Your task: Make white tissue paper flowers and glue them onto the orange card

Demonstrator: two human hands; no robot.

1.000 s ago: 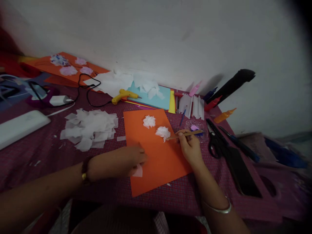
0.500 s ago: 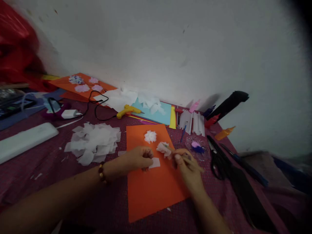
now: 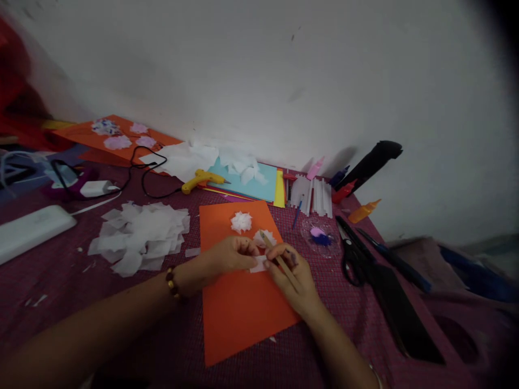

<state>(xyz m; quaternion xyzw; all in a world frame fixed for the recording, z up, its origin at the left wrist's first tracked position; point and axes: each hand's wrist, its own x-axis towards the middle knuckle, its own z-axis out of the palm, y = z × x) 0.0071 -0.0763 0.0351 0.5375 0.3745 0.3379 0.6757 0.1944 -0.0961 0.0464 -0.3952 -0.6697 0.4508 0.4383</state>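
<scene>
An orange paper sheet (image 3: 239, 308) lies on the maroon cloth in front of me. Two white tissue flowers sit on its upper part, one (image 3: 241, 221) free and one (image 3: 265, 237) just beyond my fingers. My left hand (image 3: 229, 255) is closed in a pinch on a small white tissue square (image 3: 258, 265) over the sheet. My right hand (image 3: 290, 273) is closed on a thin wooden stick (image 3: 278, 258) that slants up to the left, and its fingers touch the same square.
A heap of white tissue squares (image 3: 140, 237) lies left of the sheet. A yellow glue gun (image 3: 198, 180) and coloured paper (image 3: 251, 181) sit behind it. Black scissors (image 3: 351, 254), pens and small bottles (image 3: 363, 210) lie to the right. A white block (image 3: 30, 229) is far left.
My left hand brought a tissue square from the sheet's left edge up to the middle. My right hand swung the stick from pointing right to slanting upward and met the left hand.
</scene>
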